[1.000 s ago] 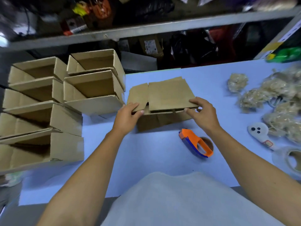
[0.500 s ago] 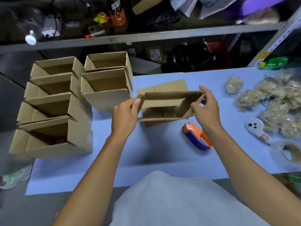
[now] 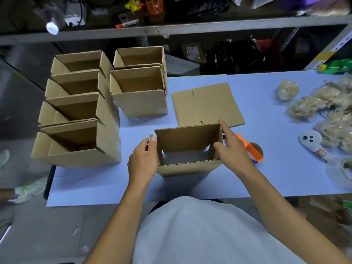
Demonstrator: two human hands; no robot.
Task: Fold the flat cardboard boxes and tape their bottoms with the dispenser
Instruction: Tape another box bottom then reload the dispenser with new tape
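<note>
The left of the table is blocked by 6 folded boxes; bare surface is seen in front, near the edge.

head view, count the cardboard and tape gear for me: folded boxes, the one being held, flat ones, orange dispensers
standing folded boxes: 6
held box, gripped by the left hand and right hand: 1
flat cardboard sheet: 1 visible
orange tape dispenser: 1
total: 9
</note>
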